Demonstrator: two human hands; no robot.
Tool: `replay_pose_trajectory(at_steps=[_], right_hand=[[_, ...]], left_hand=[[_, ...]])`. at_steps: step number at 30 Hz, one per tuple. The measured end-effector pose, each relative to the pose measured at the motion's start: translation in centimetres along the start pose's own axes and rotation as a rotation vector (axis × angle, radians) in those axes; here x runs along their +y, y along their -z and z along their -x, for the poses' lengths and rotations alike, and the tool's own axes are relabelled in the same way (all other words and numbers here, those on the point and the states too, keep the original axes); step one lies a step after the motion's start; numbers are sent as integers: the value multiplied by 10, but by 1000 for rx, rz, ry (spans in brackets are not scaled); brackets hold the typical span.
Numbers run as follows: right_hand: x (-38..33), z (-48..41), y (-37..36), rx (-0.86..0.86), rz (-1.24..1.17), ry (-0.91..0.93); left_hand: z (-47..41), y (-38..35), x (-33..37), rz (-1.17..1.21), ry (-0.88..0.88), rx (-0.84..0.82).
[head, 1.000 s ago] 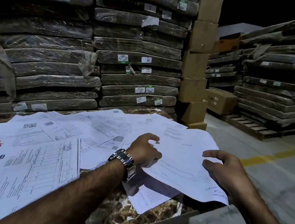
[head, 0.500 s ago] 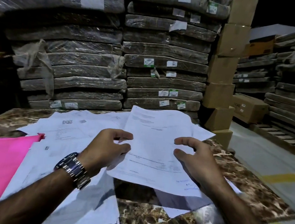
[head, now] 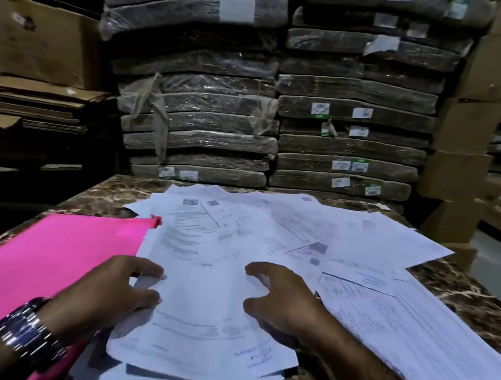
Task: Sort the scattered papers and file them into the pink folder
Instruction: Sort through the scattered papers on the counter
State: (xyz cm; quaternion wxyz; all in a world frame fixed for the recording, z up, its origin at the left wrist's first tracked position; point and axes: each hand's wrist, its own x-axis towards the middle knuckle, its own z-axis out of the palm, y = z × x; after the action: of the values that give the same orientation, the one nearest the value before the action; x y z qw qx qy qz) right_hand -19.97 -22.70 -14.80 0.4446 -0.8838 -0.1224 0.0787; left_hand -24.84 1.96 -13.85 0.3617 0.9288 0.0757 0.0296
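- Got the pink folder [head: 45, 259] lying flat on the left side of the marble tabletop [head: 94, 192], right up against the paper stack [head: 189, 368].
- Seeing the left hand [head: 110, 292] at the left edge of the top sheet [head: 203, 304], with loosely curved fingers, tips resting on the paper, no real grip.
- Same deal for the right hand [head: 285, 307]: parked on that sheet's right side with relaxed, half-curled fingers, holding nothing.
- Loose papers [head: 348, 233] fanned out behind and to the right, all overlapping.
- Chunky metal watch [head: 26, 336] on the left wrist.
- Plastic-wrapped bundles [head: 201, 139] stacked behind the tabletop, cardboard boxes [head: 459, 171] off to the right.
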Motion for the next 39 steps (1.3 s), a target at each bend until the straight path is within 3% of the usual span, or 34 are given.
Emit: replay_pose_trajectory(at_steps=[5,9,11,26,30,35,37,39], right_hand=[[-7,5,-1,-61,79,-88],[-17,6,1,-37,339,-105],[-20,6,2,-53,355,-139],[-15,-29,6,-71,-345,-392],[-13,-29,1,-25,-400,-339],[-6,-23,-4,11,-368,-129],[-5,-25,-4,-23,-326,-67],[-6,-28,-3,-113,-442,-126]], left_hand=[[2,1,-13,-211,-8,12],[5,-1,-12,-362,-47,26],[6,-5,-11,-411,-74,37],[2,-10,-14,-459,-135,13],[1,-10,-14,-441,-131,16],[1,-10,-16,-409,-108,26],[2,-10,-16,-403,-99,29],[2,-10,-14,-401,-86,29]])
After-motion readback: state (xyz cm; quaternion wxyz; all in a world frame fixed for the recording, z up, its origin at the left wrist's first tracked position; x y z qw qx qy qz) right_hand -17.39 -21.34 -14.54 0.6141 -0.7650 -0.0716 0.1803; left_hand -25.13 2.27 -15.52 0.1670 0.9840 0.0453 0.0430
